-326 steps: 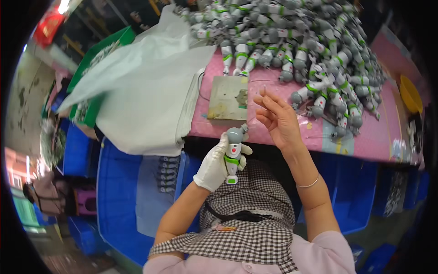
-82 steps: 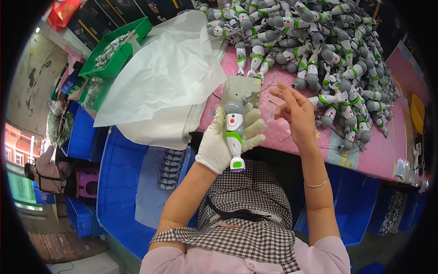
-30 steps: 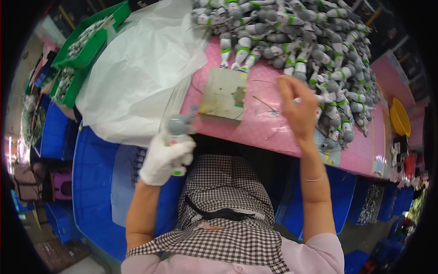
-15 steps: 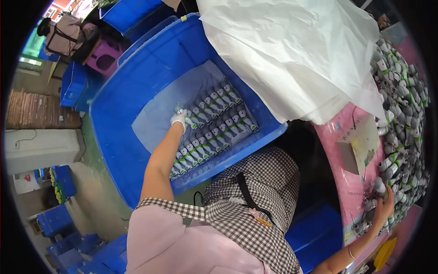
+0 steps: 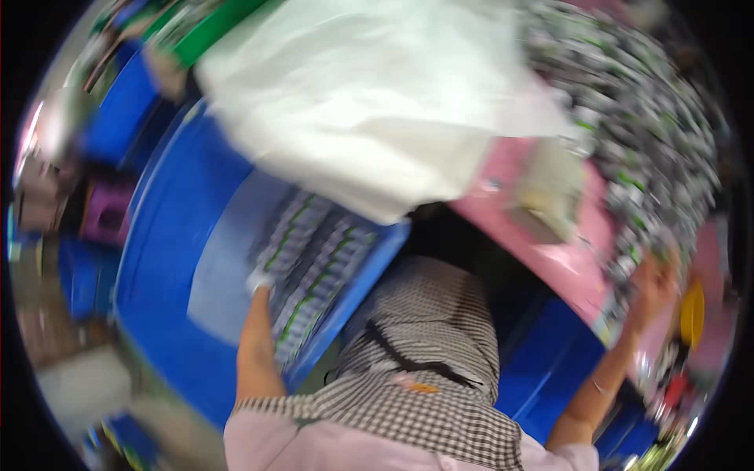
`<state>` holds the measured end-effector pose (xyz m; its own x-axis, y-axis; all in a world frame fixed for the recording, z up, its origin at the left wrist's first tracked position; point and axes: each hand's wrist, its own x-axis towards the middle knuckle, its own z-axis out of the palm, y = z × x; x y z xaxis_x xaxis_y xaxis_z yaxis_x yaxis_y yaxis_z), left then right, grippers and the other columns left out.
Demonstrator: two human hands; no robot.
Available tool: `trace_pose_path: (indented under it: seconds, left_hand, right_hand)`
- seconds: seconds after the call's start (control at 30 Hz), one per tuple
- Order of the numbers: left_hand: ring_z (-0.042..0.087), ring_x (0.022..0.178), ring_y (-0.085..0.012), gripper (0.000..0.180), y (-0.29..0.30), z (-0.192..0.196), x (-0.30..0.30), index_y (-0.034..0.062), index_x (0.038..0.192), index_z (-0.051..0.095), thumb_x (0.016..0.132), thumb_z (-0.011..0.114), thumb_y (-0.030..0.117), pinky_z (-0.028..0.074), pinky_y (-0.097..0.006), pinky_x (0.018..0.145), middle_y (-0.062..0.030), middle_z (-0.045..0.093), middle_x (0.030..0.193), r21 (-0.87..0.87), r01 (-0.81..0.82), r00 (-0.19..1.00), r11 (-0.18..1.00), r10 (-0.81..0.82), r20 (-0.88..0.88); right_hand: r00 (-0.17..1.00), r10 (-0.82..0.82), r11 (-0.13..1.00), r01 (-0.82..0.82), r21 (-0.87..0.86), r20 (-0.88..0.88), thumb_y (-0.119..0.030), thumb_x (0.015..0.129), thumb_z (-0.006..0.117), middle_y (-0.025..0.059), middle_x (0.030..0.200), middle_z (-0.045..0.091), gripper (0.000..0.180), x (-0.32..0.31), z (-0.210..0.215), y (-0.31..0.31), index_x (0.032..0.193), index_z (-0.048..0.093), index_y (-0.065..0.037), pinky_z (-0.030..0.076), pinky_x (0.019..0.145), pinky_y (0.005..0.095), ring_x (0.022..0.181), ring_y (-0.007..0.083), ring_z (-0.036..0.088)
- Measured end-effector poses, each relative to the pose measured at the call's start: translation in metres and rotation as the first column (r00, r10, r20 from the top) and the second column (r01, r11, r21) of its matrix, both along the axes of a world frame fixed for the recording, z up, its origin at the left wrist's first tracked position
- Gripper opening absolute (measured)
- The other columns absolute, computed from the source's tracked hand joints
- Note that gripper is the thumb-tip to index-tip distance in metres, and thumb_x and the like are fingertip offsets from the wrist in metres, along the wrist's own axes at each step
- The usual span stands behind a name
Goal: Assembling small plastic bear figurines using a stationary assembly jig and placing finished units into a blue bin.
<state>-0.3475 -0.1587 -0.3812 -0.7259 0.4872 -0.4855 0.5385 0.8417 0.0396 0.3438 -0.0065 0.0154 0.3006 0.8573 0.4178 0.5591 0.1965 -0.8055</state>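
Observation:
In a white glove, my left hand [image 5: 259,280] reaches into the large blue tub [image 5: 149,337] on my left. It is at the edge of the rows of small grey, white and green figures [image 5: 310,271]; blur hides its fingers and anything in them. These figures lie side by side on a pale sheet [image 5: 216,282] in the tub. Over on the right, my bare right hand [image 5: 657,286] is at the near edge of a heap of similar figures [image 5: 636,133]. Its fingers are smeared by motion, so what they hold is unclear.
A big white sheet [image 5: 369,102] drapes between the tub and the pink-topped table [image 5: 510,169]. On that table stands a pale box [image 5: 547,196], with a yellow object [image 5: 692,314] farther right. Blue containers [image 5: 550,353] sit below the table. A purple stool [image 5: 108,210] is at far left.
The whole view has swung round toward the right, and the picture is now blurred. My left hand stays at the rows in the tub; my right hand stays by the heap, slightly raised in view.

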Motion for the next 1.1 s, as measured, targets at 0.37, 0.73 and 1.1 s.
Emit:
trace_pose_path:
  seconds: [0.37,0.73,1.1]
  left_hand:
    - [0.063,0.074,-0.0155,0.037,0.132,0.37,0.259,-0.0039,0.103,0.058,0.095,0.047,0.031,0.05,-0.026,0.068,-0.0094,0.064,0.083,0.892,-0.274,0.521,0.361,-0.724,0.453]
    - [0.055,0.11,-0.0235,0.053,0.176,0.393,0.353,0.0039,0.13,0.039,0.087,0.059,0.027,0.05,-0.032,0.085,-0.0108,0.053,0.123,0.279,-0.719,-0.344,0.637,-0.674,0.654]
    - [0.059,0.094,-0.0231,0.056,0.17,0.389,0.367,0.0069,0.129,0.04,0.092,0.04,0.049,0.052,-0.036,0.075,-0.0125,0.056,0.115,0.131,-0.525,-0.586,0.841,-0.469,0.661]
  right_hand:
    - [0.605,0.396,0.83,-0.558,-0.013,-0.691,0.002,0.076,0.066,0.0147,0.094,0.06,0.053,-0.187,-0.011,-0.001,0.119,0.035,-0.005,0.047,0.05,0.0215,0.062,0.0113,0.056]
    - [-0.323,0.235,0.544,-0.738,0.399,-0.917,-0.029,0.086,0.061,0.0213,0.105,0.056,0.054,-0.166,-0.044,-0.026,0.13,0.036,-0.01,0.057,0.072,0.0375,0.071,0.0229,0.063]
    - [0.542,0.76,0.619,-0.772,0.144,-0.359,0.007,0.067,0.071,0.0007,0.094,0.051,0.036,-0.144,-0.031,-0.027,0.1,0.066,-0.005,0.04,0.064,0.0188,0.079,0.0094,0.05]
